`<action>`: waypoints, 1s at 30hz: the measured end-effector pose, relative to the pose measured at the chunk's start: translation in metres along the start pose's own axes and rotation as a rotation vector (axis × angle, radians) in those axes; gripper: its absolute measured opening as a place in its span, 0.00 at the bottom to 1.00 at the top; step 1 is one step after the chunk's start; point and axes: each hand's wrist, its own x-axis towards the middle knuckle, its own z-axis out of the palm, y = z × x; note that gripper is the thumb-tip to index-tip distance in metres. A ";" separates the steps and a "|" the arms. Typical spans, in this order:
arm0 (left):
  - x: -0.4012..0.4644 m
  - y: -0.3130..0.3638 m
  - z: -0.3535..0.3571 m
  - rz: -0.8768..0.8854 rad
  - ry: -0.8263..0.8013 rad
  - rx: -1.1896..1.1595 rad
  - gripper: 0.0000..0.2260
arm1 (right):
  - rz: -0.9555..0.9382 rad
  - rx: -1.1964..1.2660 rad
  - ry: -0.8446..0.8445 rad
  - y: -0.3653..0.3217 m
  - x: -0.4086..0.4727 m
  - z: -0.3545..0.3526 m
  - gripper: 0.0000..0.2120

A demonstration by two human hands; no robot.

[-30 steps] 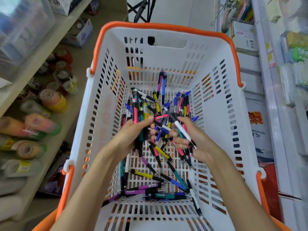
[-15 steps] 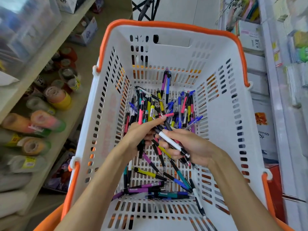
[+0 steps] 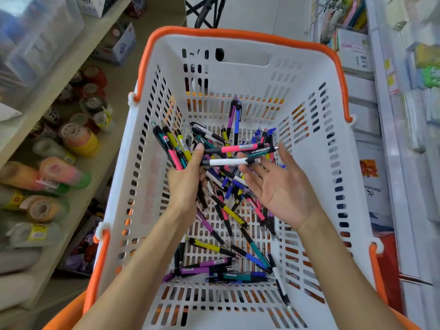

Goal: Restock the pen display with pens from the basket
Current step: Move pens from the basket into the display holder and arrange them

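Change vs. a sec ago: both hands were down in the pile, each curled on pens. Now the left hand (image 3: 188,177) is lifted, mid frame, gripping a bundle (image 3: 172,148) that fans up-left toward the basket's left wall: teal, pink, yellow barrels. Three more pens (image 3: 238,154) (pink, teal, white) lie crosswise from its thumb out to the right.

The right hand (image 3: 283,191) has let go: palm up, fingers spread and relaxed, pinching nothing. Its fingertips (image 3: 242,166) sit just under or touching the crosswise pens; contact hard to tell.

So the pens have passed right to left, and the left now holds the whole batch.

Rest of the pens (image 3: 228,222) still loose on the floor of the basket (image 3: 238,34), centre and lower frame. Display not clearly in view; shelves at frame edges are blurred.

Judgement: gathering step approx. done for this handful, restocking itself not begun. Crosswise pens look loosely held and could slip, so probably need squaring up w/ the bundle first.
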 end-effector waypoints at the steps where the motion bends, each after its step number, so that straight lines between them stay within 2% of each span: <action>1: -0.002 -0.002 0.003 -0.002 0.002 -0.017 0.13 | -0.074 -0.030 0.013 0.005 0.001 0.003 0.27; 6: -0.018 -0.012 0.013 -0.096 -0.086 -0.031 0.14 | -0.365 -0.364 0.217 0.022 0.006 0.017 0.10; 8: -0.019 -0.016 0.015 -0.120 -0.118 -0.010 0.17 | -0.453 -0.543 0.317 0.025 0.005 0.018 0.11; 11: -0.016 -0.017 0.014 -0.062 -0.096 0.086 0.32 | -0.556 -0.770 0.434 0.026 0.003 0.020 0.13; 13: -0.012 -0.010 0.009 0.083 -0.029 0.145 0.25 | -0.579 -0.822 0.442 0.019 0.001 0.017 0.13; 15: -0.006 0.003 -0.001 0.263 0.089 0.168 0.17 | -0.453 -0.842 0.403 0.005 -0.002 0.009 0.14; 17: 0.002 0.014 -0.013 0.380 0.116 0.254 0.17 | -0.138 -0.900 0.291 -0.010 -0.009 0.003 0.14; 19: 0.008 0.018 -0.019 0.295 -0.029 0.399 0.14 | 0.254 -0.963 0.104 -0.017 -0.017 0.002 0.13; 21: 0.009 0.014 -0.018 0.061 -0.275 0.563 0.07 | 0.468 -0.997 -0.053 -0.017 -0.021 0.006 0.13; 23: 0.002 0.010 -0.013 -0.229 -0.525 0.620 0.12 | 0.502 -0.971 -0.077 -0.015 -0.020 0.009 0.13; 25: -0.006 0.011 -0.007 -0.433 -0.703 0.614 0.17 | 0.473 -0.925 -0.019 -0.016 -0.017 0.009 0.12; 28: -0.009 0.010 -0.007 -0.488 -0.789 0.606 0.19 | 0.407 -0.841 0.082 -0.017 -0.014 0.004 0.13; 30: -0.006 0.008 -0.009 -0.422 -0.782 0.731 0.27 | 0.353 -0.863 0.152 -0.014 -0.013 0.002 0.14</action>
